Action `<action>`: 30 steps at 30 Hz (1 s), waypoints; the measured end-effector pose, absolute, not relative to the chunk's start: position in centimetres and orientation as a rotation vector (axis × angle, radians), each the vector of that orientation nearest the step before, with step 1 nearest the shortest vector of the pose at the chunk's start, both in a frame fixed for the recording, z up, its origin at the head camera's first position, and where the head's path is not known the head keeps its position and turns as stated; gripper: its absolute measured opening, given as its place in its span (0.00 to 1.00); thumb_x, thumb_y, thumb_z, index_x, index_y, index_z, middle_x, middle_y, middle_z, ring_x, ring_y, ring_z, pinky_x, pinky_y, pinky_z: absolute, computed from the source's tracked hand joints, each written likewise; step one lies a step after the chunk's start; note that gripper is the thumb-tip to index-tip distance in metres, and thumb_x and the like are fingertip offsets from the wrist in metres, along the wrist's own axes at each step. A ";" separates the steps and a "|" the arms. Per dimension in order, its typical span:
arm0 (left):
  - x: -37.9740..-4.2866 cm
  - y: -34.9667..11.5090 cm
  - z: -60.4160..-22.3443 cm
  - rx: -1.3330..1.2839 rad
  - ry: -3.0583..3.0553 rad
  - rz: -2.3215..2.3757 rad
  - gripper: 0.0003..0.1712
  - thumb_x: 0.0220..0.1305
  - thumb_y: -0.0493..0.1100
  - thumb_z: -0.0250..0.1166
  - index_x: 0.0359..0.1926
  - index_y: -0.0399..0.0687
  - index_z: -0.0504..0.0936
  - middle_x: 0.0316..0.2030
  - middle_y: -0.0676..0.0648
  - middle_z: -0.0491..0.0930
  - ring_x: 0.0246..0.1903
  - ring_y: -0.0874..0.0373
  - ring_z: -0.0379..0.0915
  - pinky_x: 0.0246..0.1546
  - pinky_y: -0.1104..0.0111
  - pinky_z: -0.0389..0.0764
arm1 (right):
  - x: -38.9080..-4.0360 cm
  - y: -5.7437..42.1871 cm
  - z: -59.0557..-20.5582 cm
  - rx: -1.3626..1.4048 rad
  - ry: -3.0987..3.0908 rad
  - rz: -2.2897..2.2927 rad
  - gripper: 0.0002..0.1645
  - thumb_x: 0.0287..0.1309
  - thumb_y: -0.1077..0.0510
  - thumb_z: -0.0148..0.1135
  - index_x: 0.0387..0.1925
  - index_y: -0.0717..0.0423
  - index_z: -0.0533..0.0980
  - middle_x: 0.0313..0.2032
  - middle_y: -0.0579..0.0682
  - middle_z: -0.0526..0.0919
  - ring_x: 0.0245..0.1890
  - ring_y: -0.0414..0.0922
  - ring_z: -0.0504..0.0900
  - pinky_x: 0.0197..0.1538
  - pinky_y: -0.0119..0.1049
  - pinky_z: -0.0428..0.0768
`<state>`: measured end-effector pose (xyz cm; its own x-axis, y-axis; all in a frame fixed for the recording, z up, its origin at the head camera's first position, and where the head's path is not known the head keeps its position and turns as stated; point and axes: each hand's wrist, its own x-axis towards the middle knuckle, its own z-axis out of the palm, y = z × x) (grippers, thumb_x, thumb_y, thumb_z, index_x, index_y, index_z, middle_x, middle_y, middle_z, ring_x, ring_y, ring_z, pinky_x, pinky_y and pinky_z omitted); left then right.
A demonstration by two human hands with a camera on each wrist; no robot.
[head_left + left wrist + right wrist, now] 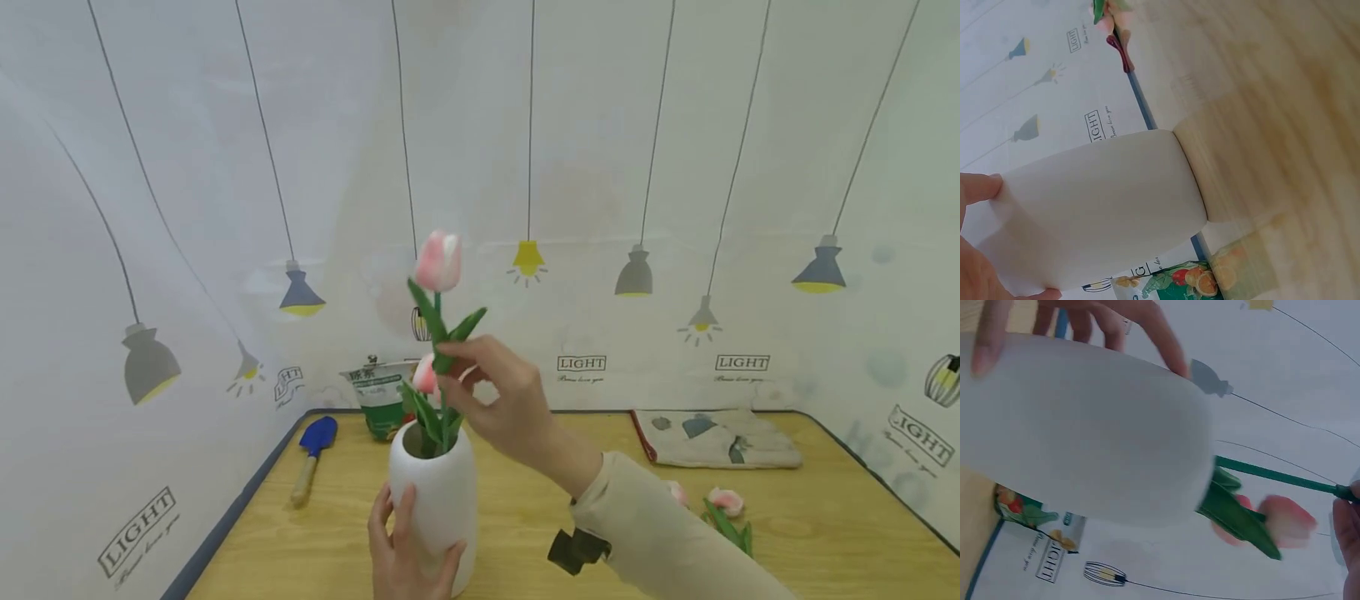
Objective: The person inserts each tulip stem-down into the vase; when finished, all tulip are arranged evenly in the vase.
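Observation:
A white vase (442, 492) stands upright on the wooden table, gripped around its side by my left hand (401, 546). Above its mouth, my right hand (513, 400) pinches a pink tulip (438, 262) by the stem, just at its green leaves. In the right wrist view the lower stem (1272, 473) runs down into the vase opening. Another pink tulip (424, 375) with green leaves sits in the vase, partly hidden behind the right hand. The left wrist view shows the vase's smooth lower body (1110, 200), with fingertips along its sides.
Behind the vase stands a green and white bag (382, 404). A small blue shovel (318, 435) with a wooden handle lies at the left. Toward the right are a folded patterned cloth (720, 440) and loose pink tulips (726, 502), partly covered by the right sleeve.

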<state>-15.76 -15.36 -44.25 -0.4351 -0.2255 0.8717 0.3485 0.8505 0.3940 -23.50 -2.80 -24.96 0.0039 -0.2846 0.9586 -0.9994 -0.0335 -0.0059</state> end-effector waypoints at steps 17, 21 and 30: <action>-16.0 -15.1 -44.5 -0.106 -1.864 -0.547 0.44 0.51 0.69 0.52 0.57 0.40 0.65 0.52 0.28 0.62 0.43 0.44 0.64 0.26 0.53 0.74 | -22.7 -2.1 -31.0 1.557 -1.816 0.702 0.06 0.50 0.59 0.61 0.33 0.52 0.78 0.34 0.45 0.78 0.37 0.37 0.75 0.40 0.21 0.74; -16.3 -15.2 -44.7 -0.134 -1.843 -0.532 0.43 0.52 0.68 0.52 0.57 0.38 0.64 0.52 0.28 0.62 0.43 0.44 0.64 0.27 0.52 0.74 | -22.4 -0.9 -31.1 1.542 -1.754 0.817 0.05 0.51 0.63 0.60 0.33 0.54 0.78 0.34 0.46 0.77 0.36 0.38 0.73 0.39 0.20 0.72; -16.4 -15.2 -44.5 -0.123 -1.841 -0.522 0.43 0.53 0.70 0.48 0.56 0.40 0.63 0.51 0.28 0.62 0.45 0.44 0.62 0.29 0.52 0.73 | -23.8 5.8 -32.0 1.381 -1.776 1.013 0.11 0.47 0.70 0.59 0.34 0.58 0.77 0.27 0.50 0.79 0.26 0.37 0.74 0.27 0.18 0.71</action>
<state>-16.41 -15.21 -44.52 -0.3346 -0.1739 0.9262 0.3384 0.8951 0.2903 -23.76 5.75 -32.02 -0.2233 -0.4614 0.8586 -0.9739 0.1417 -0.1771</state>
